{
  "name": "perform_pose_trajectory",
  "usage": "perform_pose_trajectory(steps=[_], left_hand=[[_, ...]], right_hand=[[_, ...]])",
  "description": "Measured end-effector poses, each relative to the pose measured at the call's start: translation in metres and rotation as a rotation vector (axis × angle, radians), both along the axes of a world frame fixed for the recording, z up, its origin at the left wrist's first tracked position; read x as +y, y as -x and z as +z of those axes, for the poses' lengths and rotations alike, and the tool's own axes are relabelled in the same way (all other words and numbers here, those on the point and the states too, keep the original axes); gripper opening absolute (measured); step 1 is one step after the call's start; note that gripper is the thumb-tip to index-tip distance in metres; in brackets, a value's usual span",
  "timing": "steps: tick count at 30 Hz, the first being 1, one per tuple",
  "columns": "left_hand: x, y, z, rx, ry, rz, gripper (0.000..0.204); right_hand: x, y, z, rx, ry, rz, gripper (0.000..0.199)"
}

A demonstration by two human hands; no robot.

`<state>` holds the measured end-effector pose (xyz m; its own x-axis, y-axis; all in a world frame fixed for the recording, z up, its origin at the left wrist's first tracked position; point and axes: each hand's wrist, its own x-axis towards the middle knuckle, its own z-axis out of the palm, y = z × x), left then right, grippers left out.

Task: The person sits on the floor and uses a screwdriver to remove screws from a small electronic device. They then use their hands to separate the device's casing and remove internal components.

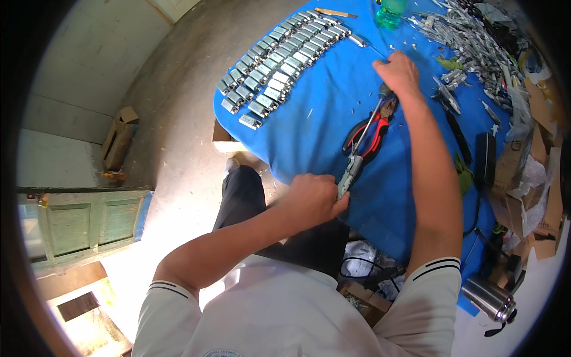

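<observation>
I keep my left hand point(312, 199) clamped on the small metal part point(350, 174) at 6 o'clock on the blue surface point(309, 128); right hand point(397, 74), fingers closed around the screwdriver point(369, 128), drives it straight along the shaft.

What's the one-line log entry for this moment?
left hand: holds small metal part | right hand: grips screwdriver | red pliers on blue cloth

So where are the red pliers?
The red pliers lie on the blue table cover, mid-frame in the head view, under the screwdriver, between the hands.
</observation>
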<state>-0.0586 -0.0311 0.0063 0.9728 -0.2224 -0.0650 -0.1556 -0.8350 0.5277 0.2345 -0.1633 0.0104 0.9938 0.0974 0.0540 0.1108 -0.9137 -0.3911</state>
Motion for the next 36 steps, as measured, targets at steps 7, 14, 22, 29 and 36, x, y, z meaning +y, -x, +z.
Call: perform_pose_trajectory(steps=[7, 14, 22, 29, 36], left_hand=[[-0.003, -0.002, -0.007, -0.071, 0.016, -0.022, 0.041], [-0.002, -0.002, -0.003, -0.021, 0.010, 0.001, 0.041], [-0.002, -0.005, 0.000, -0.015, -0.028, -0.020, 0.044], [-0.002, -0.004, 0.002, 0.012, -0.035, -0.009, 0.046], [-0.002, -0.001, -0.002, -0.023, 0.001, 0.010, 0.047]], right_hand=[[-0.121, 0.010, 0.066, -0.560, -0.380, -0.207, 0.021], [-0.137, 0.134, 0.117, -0.806, -0.585, -0.459, 0.027], [-0.113, 0.207, 0.085, -0.835, -0.570, -0.427, 0.034], [-0.104, 0.228, 0.078, -0.884, -0.626, -0.454, 0.028], [-0.107, 0.267, 0.055, -0.879, -0.310, -0.334, 0.030]])
